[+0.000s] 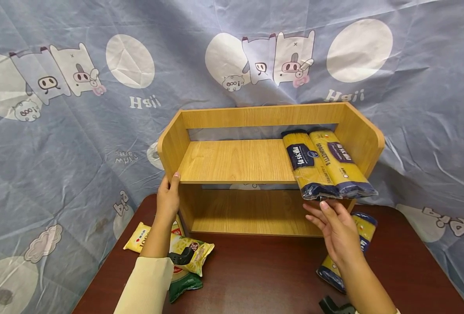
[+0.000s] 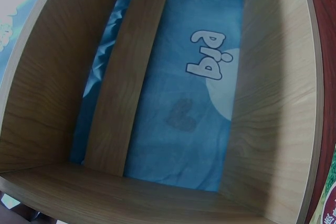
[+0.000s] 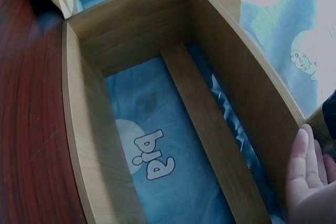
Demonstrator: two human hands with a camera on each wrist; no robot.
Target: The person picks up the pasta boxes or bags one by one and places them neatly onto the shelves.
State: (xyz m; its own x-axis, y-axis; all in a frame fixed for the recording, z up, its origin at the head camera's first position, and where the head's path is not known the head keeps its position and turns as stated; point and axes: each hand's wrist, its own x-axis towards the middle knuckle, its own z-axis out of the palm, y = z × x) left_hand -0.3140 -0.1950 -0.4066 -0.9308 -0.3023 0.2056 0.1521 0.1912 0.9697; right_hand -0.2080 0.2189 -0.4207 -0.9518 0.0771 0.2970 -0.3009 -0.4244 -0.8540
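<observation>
A two-tier wooden shelf [image 1: 235,161] stands on the table. My left hand [image 1: 168,198] grips its left side panel at the upper board, thumb on the front; only a bit of that hand shows in the left wrist view. Two yellow and blue packs of spaghetti [image 1: 310,161] lie side by side at the right end of the upper board, their near ends jutting past its front edge. Just below those ends is my right hand [image 1: 335,229], palm turned inward, fingers extended and holding nothing. In the right wrist view its fingers [image 3: 310,161] reach the board's edge.
Yellow bags [image 1: 196,253] and a green-bottomed bag [image 1: 184,285] lie at the table's left, partly behind my left forearm. Another spaghetti pack [image 1: 330,274] lies at the right, partly hidden by my right forearm. A printed cloth [image 1: 78,152] hangs behind the shelf.
</observation>
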